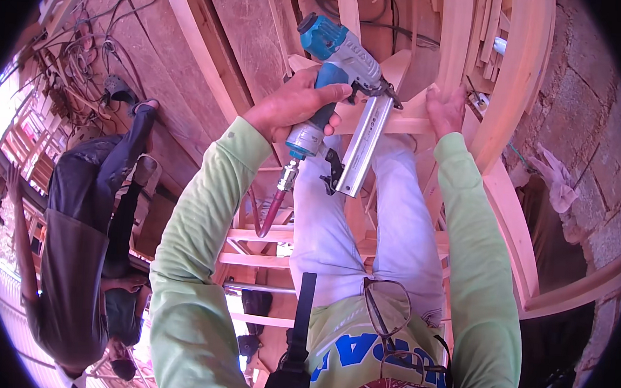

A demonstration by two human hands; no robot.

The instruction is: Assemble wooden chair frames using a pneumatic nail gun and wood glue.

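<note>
My left hand [298,103] is closed round the blue grip of a teal and silver air nailer [356,63]. Its thumb lies along the top of the grip, near the trigger. The nailer's long silver magazine [366,144] slants down towards my legs, and its nose points right, close to the wooden pieces. A dark red air hose [273,213] hangs from the fitting below the grip. On the right, my right hand [446,111] grips a pale wooden piece [414,125] where it meets an upright board [453,43]; some fingertips are hidden.
Long timber beams [206,44] run away at the upper left. A curved wooden frame [516,85] stands by the rough block wall [589,103]. Tangled cables and hoses [86,49] lie at the far left. Another person [76,252] is at the left.
</note>
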